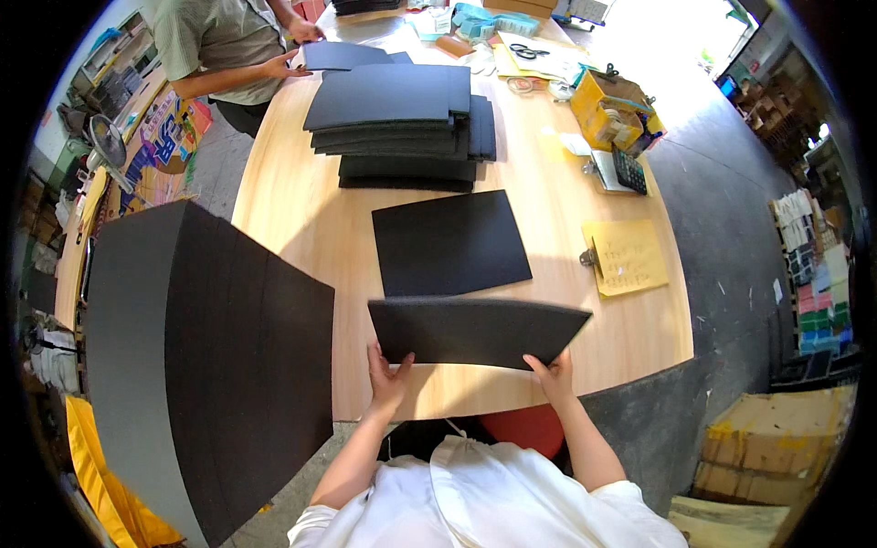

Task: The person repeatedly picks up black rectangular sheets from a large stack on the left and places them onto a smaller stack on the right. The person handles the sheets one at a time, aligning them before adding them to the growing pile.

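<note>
Held sheet: thin black rectangular foam-like sheet, lower centre of the frame, tilted up above the near edge of the pale wood-grain table; whether it touches the tabletop, we can't tell.
Left hand: our bare left hand grips its lower left corner, thumb on the near face.
Right hand: our bare right hand grips the lower right corner likewise.
Flat sheet: one black rectangular sheet lies flat at frame centre, just beyond the held one; contact between the two is unclear.
Table stack: uneven pile of dark rectangular sheets, upper centre, edges not squared up.
Side stack: tall black layered block of sheets fills the left of the frame, well clear of our grip.
Co-worker: person in a light short-sleeved shirt, upper left, has hands on a blue-grey flat sheet.
Progress: we'd call it mid-batch: one sheet in hand, one laid out, plenty stacked.
Left to do: we can't tell which stack is finished and which is waiting.
</note>
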`<state>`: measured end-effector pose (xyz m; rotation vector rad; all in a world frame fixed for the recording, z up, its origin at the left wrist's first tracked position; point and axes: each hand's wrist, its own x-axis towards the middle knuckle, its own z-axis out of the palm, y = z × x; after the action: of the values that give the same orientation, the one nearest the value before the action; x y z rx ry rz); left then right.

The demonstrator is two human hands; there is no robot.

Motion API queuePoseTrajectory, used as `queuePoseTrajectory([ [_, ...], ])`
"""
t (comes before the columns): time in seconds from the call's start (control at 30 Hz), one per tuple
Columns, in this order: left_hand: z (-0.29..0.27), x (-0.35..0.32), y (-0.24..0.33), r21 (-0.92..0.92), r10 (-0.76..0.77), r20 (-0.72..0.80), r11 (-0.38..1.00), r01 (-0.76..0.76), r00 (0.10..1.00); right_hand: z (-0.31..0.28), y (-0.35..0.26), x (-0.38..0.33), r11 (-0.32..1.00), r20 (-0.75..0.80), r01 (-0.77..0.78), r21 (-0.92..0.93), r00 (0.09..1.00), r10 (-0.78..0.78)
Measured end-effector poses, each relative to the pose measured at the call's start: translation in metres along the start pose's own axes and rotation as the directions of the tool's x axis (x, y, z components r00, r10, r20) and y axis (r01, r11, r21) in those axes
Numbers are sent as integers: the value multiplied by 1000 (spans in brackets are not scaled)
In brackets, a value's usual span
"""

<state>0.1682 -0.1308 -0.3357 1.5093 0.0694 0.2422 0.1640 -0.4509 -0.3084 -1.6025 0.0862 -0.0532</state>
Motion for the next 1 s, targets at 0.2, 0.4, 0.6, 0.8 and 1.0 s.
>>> queuePoseTrajectory([
  [0.2, 14, 136, 34, 268, -73, -243, 953, 139, 967, 61, -26, 121, 998, -43, 51, -44, 998, -53],
  [0.4, -15, 222, 9, 575, -207, -260, 752, 323, 943, 112, -26, 178, 892, -139, -202, -404, 978, 158],
  [0.6, -10, 227, 7, 730, -206, -299, 579, 363, 932, 119, -27, 176, 638, -235, -234, -733, 968, 85],
  [0.8, 1, 216, 16, 732, -167, -319, 582, 354, 933, 113, -21, 180, 697, -249, -206, -687, 968, 41],
  [1.0, 7, 206, 17, 697, -250, -340, 580, 422, 906, 107, -29, 184, 656, -240, -266, -706, 962, 132],
])
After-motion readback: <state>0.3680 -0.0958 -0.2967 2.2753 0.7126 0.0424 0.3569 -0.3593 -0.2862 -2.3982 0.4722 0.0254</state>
